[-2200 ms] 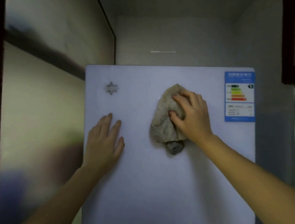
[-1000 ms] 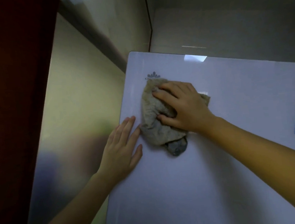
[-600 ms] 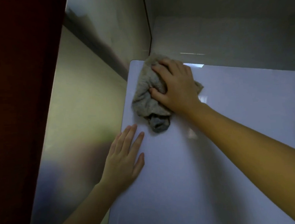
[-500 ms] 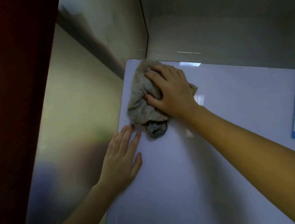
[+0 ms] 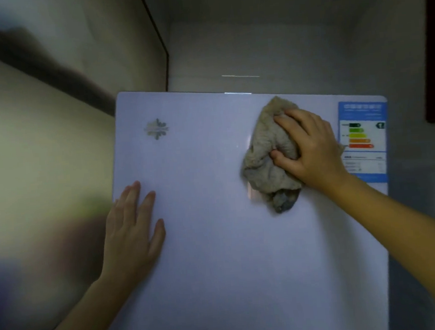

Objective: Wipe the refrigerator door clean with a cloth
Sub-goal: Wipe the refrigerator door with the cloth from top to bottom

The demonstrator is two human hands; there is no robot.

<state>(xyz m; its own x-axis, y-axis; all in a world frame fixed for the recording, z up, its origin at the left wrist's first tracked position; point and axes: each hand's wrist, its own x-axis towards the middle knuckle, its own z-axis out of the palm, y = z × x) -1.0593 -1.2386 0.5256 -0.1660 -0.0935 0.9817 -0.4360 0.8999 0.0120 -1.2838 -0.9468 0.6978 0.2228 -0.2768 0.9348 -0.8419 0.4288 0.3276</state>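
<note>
— Fingers first: what are yours doing?

— Your right hand (image 5: pixel 311 147) has its fingers (image 5: pixel 289 118) curled over the cloth (image 5: pixel 268 160), thumb tucked into a fold, pressing the bunched wad flat against the door (image 5: pixel 217 243). Your left hand (image 5: pixel 132 231) lies open on the door's left edge, fingers loosely spread, holding nothing.

— Where is the cloth on the door?

— Near the top edge, toward the top right corner, just beside the label (image 5: pixel 363 140).

— How much is done?

— Hard to judge; no smears show anywhere. You're working the upper band, by my reading. The logo (image 5: pixel 157 129) sits uncovered near the top left corner. Everything below your hands looks unvisited, so most of the door probably remains.
</note>
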